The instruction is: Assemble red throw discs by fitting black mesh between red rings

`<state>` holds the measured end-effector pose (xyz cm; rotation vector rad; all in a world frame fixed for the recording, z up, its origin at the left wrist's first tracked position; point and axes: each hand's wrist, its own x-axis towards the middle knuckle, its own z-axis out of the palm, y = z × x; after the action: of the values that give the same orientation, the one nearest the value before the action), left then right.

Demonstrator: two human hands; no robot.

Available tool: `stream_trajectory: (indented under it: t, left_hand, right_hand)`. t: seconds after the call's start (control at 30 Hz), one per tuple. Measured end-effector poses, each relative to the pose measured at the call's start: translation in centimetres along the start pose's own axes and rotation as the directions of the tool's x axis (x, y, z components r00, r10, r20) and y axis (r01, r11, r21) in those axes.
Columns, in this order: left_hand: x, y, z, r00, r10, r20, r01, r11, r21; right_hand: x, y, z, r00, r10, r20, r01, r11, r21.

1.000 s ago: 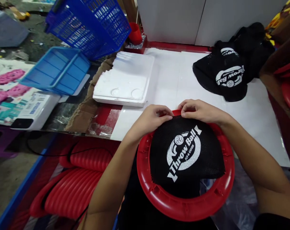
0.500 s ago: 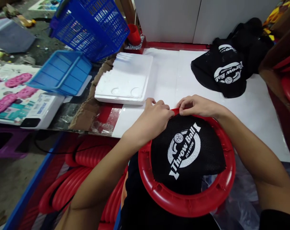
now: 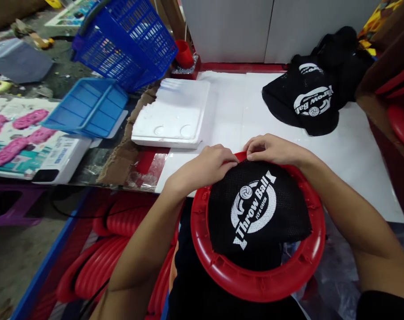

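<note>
A red plastic ring (image 3: pixel 255 284) rests on my lap, tilted against the table edge. Across its opening lies a piece of black mesh fabric (image 3: pixel 288 209) with white "Throw Ball" print; the lower part of the opening is uncovered. My left hand (image 3: pixel 218 162) pinches the mesh edge at the far left of the ring's rim. Just to its right, my right hand (image 3: pixel 268 149) has thumb and fingers closed on the mesh edge and the rim. A short stretch of red rim shows between the two hands.
More black mesh pieces (image 3: pixel 311 98) are heaped at the back right of the white-covered table (image 3: pixel 235 111). A white foam block (image 3: pixel 175 111) lies left of centre. Blue baskets (image 3: pixel 88 106) stand farther left. Below the table, several red rings (image 3: pixel 105 266) are stacked in a blue-edged container.
My left hand has shifted slightly, its fingers now flatter along the rim. The right hand keeps its grip. The camera view has moved a little.
</note>
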<state>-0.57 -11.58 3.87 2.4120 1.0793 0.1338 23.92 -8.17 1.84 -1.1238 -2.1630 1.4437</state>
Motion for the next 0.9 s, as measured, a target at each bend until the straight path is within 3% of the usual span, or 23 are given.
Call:
stream_trajectory:
  t: [0.13,0.2,0.37,0.47,0.57,0.67,0.77,0.83,0.9]
  left_hand:
    - [-0.4,0.4,1.4,0.983,-0.083,-0.166,0.086,0.996,0.010]
    - [-0.5,0.2,1.9,0.968,-0.133,-0.211,0.122,0.990,-0.066]
    - [-0.6,-0.9,2.3,0.973,-0.170,-0.159,0.130,0.963,-0.237]
    - [-0.9,-0.8,2.7,0.974,-0.131,-0.186,0.107,0.985,-0.132]
    - [-1.8,0.1,3.1,0.972,-0.116,-0.203,0.118,0.993,-0.003]
    - [-2.9,1.0,3.4,0.953,-0.123,-0.278,0.138,0.990,0.035]
    - [-3.4,1.3,3.4,0.903,-0.200,-0.381,0.223,0.975,0.015]
    - [-3.0,1.1,3.3,0.895,-0.223,-0.388,0.239,0.971,-0.005]
    - [-2.0,0.8,3.1,0.917,-0.179,-0.358,0.186,0.982,-0.014]
  right_hand:
    - [0.1,-0.1,0.4,0.997,0.000,-0.071,-0.002,0.999,-0.034]
    - [0.1,-0.1,0.5,0.995,-0.005,-0.095,0.002,0.999,-0.040]
    - [-0.5,0.0,0.0,1.000,-0.022,-0.023,0.022,0.999,0.027]
    - [-0.7,0.1,0.2,0.990,-0.134,0.040,0.137,0.985,-0.105]
    - [-0.6,0.5,0.9,0.977,-0.212,0.024,0.209,0.932,-0.296]
    - [-1.0,1.3,0.8,0.975,-0.193,-0.113,0.125,0.889,-0.441]
    - [-2.4,2.1,-1.2,0.956,-0.106,-0.274,-0.058,0.847,-0.529]
    - [-3.6,2.2,-2.8,0.975,-0.015,-0.222,-0.108,0.839,-0.533]
    - [-4.5,1.9,-3.6,0.988,0.002,-0.155,-0.084,0.846,-0.526]
